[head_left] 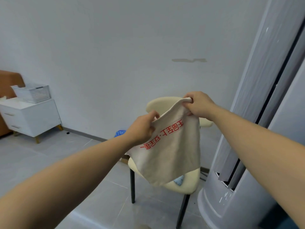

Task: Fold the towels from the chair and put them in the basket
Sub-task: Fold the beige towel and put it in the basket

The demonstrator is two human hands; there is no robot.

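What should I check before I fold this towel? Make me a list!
1. Left hand grips the towel edge: ok.
2. Right hand grips the top corner: ok.
3. Towel stretched flat between the hands: not ok, it sags.
4. Towel hangs clear of the chair seat: cannot tell.
5. Basket in sight, on the cabinet: ok.
6. Blue thing on the seat is another towel: cannot tell.
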